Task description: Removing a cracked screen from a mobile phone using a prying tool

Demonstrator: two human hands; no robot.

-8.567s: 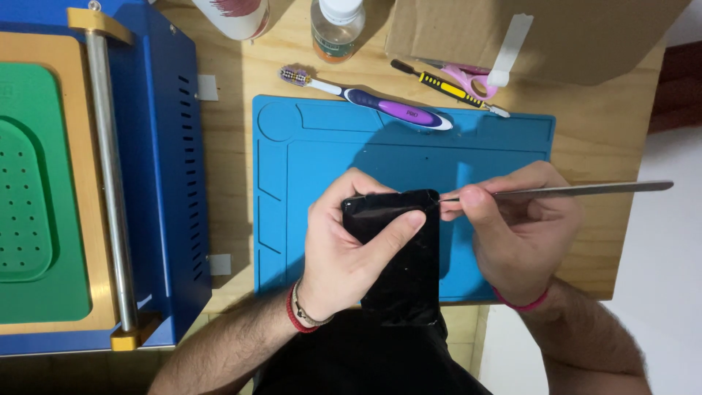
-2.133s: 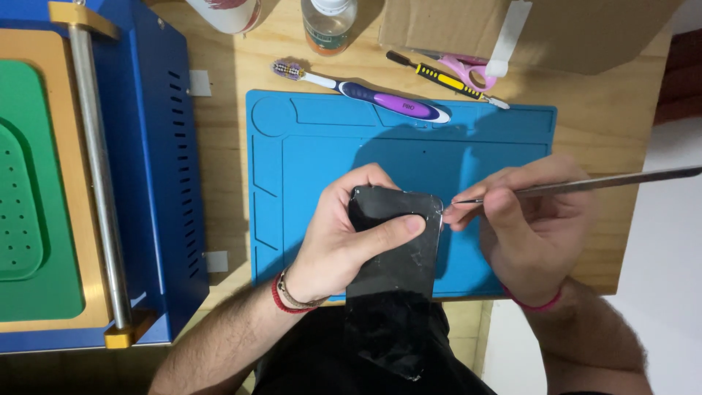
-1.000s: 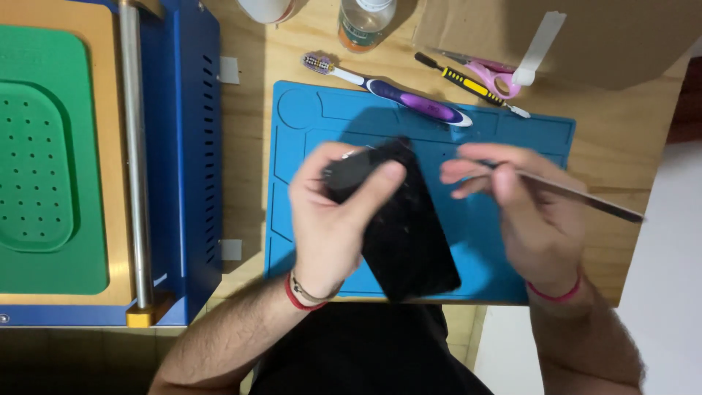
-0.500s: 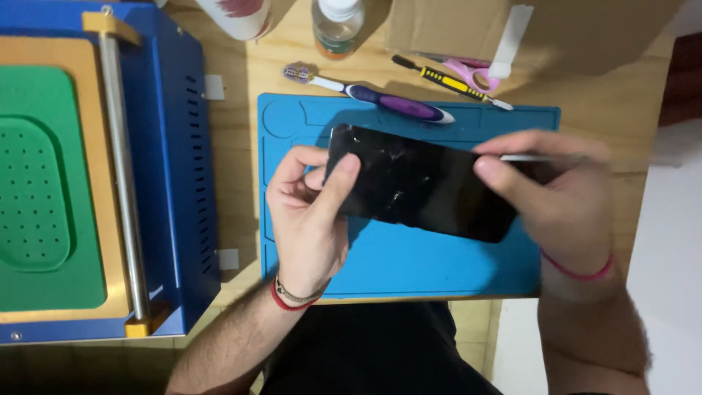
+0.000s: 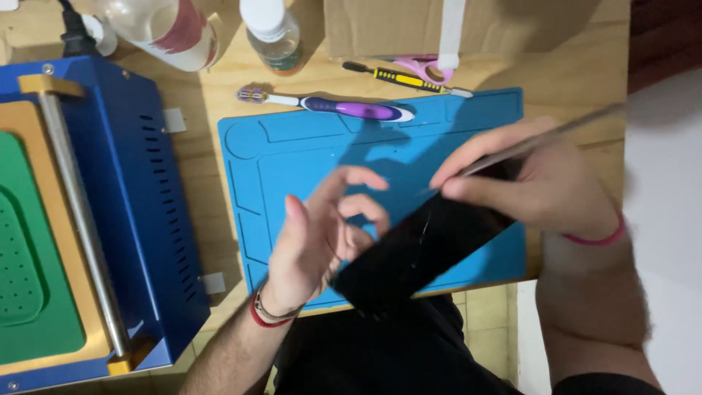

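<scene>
A black phone [image 5: 417,260] with a cracked screen hangs tilted over the near edge of the blue work mat [image 5: 307,161]. My right hand [image 5: 541,190] pinches a thin metal tool [image 5: 563,132] against the phone's upper right end. The tool's shaft points up and to the right. My left hand [image 5: 314,241] is at the phone's lower left end with its fingers spread. Its fingertips are near or just touching the phone's edge, with no grip on it.
A purple and white toothbrush [image 5: 351,108], a yellow-handled screwdriver [image 5: 398,77] and pink scissors [image 5: 428,67] lie along the mat's far edge. Two bottles [image 5: 270,29] and a cardboard box [image 5: 387,25] stand behind. A blue machine [image 5: 139,190] with a green pad fills the left.
The phone has swung from flat across the mat to a diagonal tilt, its left end dropping towards me. My left hand has let go and spread its fingers. My right hand still holds the tool.
</scene>
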